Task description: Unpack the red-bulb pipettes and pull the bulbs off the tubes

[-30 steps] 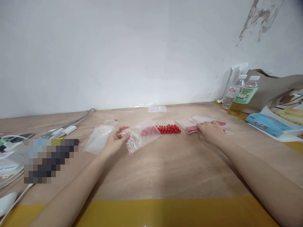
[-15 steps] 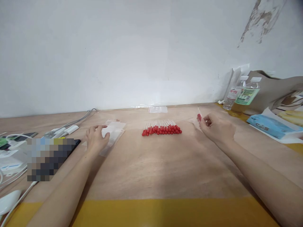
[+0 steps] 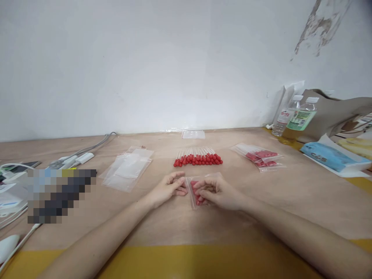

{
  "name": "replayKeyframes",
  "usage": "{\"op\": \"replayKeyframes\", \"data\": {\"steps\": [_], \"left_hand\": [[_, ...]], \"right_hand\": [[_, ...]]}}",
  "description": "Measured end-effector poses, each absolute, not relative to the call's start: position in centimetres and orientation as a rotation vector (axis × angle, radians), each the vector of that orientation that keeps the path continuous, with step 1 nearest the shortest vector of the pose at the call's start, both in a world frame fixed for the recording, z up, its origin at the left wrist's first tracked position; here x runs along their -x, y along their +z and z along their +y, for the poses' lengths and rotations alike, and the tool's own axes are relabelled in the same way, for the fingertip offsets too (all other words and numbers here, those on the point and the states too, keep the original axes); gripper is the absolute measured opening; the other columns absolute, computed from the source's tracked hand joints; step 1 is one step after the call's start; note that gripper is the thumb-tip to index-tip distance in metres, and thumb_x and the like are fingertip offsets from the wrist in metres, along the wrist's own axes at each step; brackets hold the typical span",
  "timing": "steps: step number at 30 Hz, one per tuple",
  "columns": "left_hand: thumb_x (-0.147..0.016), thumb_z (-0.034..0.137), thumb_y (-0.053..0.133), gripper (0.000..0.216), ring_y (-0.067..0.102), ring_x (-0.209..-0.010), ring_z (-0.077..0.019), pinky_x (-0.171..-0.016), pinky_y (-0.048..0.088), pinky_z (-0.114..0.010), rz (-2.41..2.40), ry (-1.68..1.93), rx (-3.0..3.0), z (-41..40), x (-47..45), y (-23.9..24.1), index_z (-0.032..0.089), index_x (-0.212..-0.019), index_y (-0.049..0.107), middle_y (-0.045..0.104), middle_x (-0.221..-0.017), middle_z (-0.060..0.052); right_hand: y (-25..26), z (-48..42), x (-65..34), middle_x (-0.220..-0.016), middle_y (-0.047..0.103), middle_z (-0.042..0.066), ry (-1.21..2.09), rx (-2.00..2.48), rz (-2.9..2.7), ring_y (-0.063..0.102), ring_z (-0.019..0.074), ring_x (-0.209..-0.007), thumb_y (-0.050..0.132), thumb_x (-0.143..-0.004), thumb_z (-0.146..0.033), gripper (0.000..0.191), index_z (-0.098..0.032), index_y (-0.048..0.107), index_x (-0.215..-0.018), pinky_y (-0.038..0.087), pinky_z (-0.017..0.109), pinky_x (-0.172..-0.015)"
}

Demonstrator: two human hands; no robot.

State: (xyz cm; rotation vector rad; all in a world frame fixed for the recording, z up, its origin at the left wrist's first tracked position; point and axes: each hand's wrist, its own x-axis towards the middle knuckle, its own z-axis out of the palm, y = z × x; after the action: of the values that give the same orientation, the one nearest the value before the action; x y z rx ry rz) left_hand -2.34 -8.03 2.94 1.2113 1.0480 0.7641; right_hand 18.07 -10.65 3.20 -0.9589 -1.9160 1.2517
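A small clear zip bag (image 3: pixel 192 199) with red-tipped pieces inside lies on the brown table top, near the middle. My right hand (image 3: pixel 215 190) is closed on its right part, fingers and thumb over the red tips. Just off the bag's left edge is my left hand (image 3: pixel 171 186), its fingers loosely bent and apart, with nothing seen in them. Beyond both hands, a row of red-tipped white sticks (image 3: pixel 199 159) lies side by side, tips toward me. Flat clear bags (image 3: pixel 128 168) are spread at the left. Filled bags with red contents (image 3: pixel 263 156) are stacked at the right.
A white packet (image 3: pixel 193 134) lies by the wall. At the right stand two bottles (image 3: pixel 300 120), a blue tissue pack (image 3: pixel 327 155) and a grey bag (image 3: pixel 334 110). Cables, chargers and a blurred-out device (image 3: pixel 61 195) crowd the left side. Yellow tape (image 3: pixel 162 261) runs along the front edge.
My right hand has moved from the right side to the middle, where it is on a filled bag. My left hand has left the flat bags and come rightward to that bag's edge.
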Motion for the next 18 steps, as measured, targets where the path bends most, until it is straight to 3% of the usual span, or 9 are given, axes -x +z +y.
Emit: {"op": "replayKeyframes", "data": {"steps": [5,9,18], "left_hand": [[-0.071,0.028,0.068,0.059,0.061,-0.063,-0.0106,-0.065,0.05,-0.025,1.142,0.739,-1.216,-7.6,1.8,3.2,0.01,-0.12,0.04,0.061,-0.073,-0.003],[-0.059,0.02,0.076,0.077,0.056,-0.056,-0.0084,-0.05,0.044,-0.019,1.231,0.675,-1.346,-7.6,0.9,3.4,0.012,-0.124,0.035,0.057,-0.064,0.003],[-0.052,0.018,0.08,0.074,0.061,-0.059,-0.011,-0.06,0.05,-0.026,1.111,0.793,-1.144,-7.0,1.9,2.8,0.016,-0.112,0.036,0.059,-0.061,0.005]], "right_hand": [[2.7,-9.5,-19.8,-0.092,0.063,0.007,0.404,0.895,-2.227,0.057,0.0191,-0.089,0.055,-0.077,-0.023,0.019,-0.02,0.063,-0.094,0.044,0.039,-0.082],[1.5,-8.8,-20.5,-0.099,0.061,0.008,0.349,0.98,-2.29,0.055,0.0195,-0.094,0.056,-0.079,-0.027,0.025,-0.02,0.061,-0.103,0.043,0.038,-0.084],[1.4,-8.3,-18.8,-0.088,0.062,0.005,0.201,1.009,-2.251,0.055,0.0187,-0.086,0.057,-0.078,-0.028,0.02,-0.021,0.062,-0.097,0.042,0.034,-0.077]]}}
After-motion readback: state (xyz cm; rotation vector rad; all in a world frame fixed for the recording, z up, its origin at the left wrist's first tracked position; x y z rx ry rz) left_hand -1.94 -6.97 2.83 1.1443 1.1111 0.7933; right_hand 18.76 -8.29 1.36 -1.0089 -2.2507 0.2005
